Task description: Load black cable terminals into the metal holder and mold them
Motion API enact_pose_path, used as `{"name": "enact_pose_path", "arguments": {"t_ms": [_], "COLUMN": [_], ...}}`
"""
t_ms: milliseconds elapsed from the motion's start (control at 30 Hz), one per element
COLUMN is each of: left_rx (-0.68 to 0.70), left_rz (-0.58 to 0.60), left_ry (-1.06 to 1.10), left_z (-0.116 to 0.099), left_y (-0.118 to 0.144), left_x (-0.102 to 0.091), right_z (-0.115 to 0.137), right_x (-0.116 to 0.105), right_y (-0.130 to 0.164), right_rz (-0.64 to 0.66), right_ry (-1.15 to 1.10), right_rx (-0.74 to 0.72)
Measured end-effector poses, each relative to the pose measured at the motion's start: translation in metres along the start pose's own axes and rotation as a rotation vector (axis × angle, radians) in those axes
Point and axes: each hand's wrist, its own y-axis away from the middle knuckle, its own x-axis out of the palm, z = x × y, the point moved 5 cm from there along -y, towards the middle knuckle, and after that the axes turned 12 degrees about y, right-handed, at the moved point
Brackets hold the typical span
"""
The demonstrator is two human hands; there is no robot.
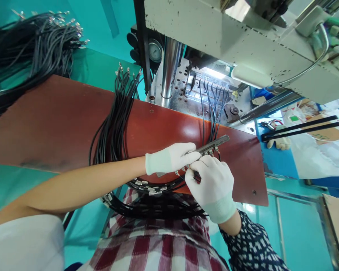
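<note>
My left hand (176, 156), in a white knit glove, is closed on a narrow metal bar (220, 141) lying aslant above the red-brown board. Small metal cable connectors (210, 153) sit along the bar's near edge. My right hand (214, 184), gloved too, is closed in a pinch at that edge, on a black cable (197, 175) whose end is mostly hidden by the fingers. Just beyond the bar, several black cables (213, 118) run from a metal mould (207, 88) in the press onto the board.
The press head (214, 41) hangs over the mould between steel columns (171, 67). A cable bundle (114, 120) lies left on the board (81, 113); a larger cable pile (42, 49) is farther left. Cables with metal ends (155, 190) curve along my lap. Black tongs (299, 130) stick out at right.
</note>
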Motion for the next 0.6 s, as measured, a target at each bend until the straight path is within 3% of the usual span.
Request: {"name": "enact_pose_path", "arguments": {"t_ms": [267,600], "left_rx": [-0.036,0.004], "left_rz": [-0.024,-0.009], "left_ry": [0.025,0.004], "left_z": [0.000,0.000], "left_y": [0.000,-0.001], "left_x": [0.000,0.001], "right_z": [0.001,0.016], "right_x": [-0.014,-0.011], "right_y": [0.009,0.009], "right_rz": [0.010,0.015], "right_ry": [-0.054,-0.078], "right_rx": [-0.012,-0.055]}}
